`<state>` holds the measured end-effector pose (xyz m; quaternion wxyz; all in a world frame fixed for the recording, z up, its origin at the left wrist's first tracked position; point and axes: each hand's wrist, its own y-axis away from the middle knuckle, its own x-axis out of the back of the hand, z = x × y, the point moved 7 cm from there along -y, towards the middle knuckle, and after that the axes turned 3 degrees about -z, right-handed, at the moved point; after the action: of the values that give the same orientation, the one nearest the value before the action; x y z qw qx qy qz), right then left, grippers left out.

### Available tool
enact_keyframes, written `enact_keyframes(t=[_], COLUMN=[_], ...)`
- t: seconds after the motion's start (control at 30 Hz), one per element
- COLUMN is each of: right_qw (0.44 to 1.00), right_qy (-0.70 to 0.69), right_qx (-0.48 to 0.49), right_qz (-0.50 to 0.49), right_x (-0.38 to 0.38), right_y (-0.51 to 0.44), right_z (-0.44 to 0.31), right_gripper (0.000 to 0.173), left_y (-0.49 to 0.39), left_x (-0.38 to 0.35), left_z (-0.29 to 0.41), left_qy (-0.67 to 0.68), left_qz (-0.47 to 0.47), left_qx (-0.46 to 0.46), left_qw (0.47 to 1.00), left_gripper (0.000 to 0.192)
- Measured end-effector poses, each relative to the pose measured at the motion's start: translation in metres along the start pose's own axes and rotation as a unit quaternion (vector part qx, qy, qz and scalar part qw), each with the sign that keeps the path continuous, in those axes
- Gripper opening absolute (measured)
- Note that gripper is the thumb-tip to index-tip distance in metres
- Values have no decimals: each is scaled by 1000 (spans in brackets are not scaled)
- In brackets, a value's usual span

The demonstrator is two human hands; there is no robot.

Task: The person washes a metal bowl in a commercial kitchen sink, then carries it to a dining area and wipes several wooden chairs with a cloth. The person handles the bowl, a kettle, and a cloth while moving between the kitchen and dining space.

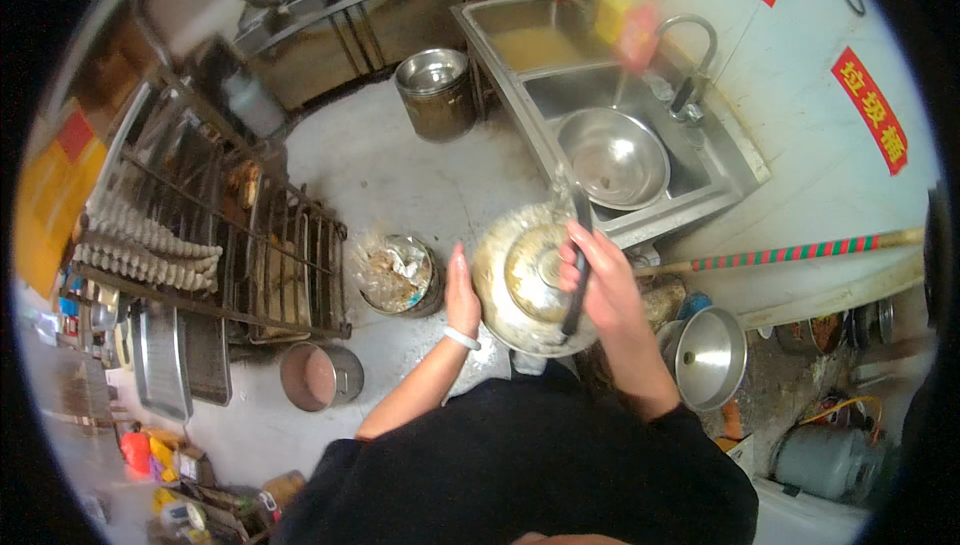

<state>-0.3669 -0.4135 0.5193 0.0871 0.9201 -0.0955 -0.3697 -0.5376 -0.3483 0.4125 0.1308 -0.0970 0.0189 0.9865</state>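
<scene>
A large, stained metal kettle with a round lid is in front of my body. My right hand is wrapped around its black handle. My left hand, with a white bangle at the wrist, is flat and upright beside the kettle's left side. Its fingers are straight and hold nothing; whether the palm touches the kettle, I cannot tell. Just beyond the kettle, a shiny metal bowl sits in the near basin of a steel sink.
A bin full of rubbish stands left of my left hand. Further left are a metal pot and a tray rack. A lidded metal bucket stands by the sink. On the right are a striped pole and a gas cylinder.
</scene>
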Motion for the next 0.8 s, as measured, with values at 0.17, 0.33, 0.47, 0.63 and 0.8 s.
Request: enact_keyframes(t=[0.17,0.33,0.47,0.63,0.8], right_qw=[998,993,973,955,945], right_qy=[-61,-114,-218,-277,-287], right_qx=[27,39,68,108,150], right_qz=[13,10,27,8,53], right_x=[-19,-26,-20,1,21], right_y=[-73,-135,-194,-240,-282], right_z=[-37,-64,-82,-108,-105], right_gripper=[16,18,20,19,23], left_y=[-6,-59,-137,-209,-272], left_x=[-65,-85,-78,-105,-112], left_z=[102,79,101,110,111], left_qy=[-115,-222,-212,-163,-173], left_qz=[-151,-157,-90,-138,-188], left_qx=[-110,-22,-44,-30,12], left_qw=[976,962,972,977,967], left_gripper=[27,26,32,34,38])
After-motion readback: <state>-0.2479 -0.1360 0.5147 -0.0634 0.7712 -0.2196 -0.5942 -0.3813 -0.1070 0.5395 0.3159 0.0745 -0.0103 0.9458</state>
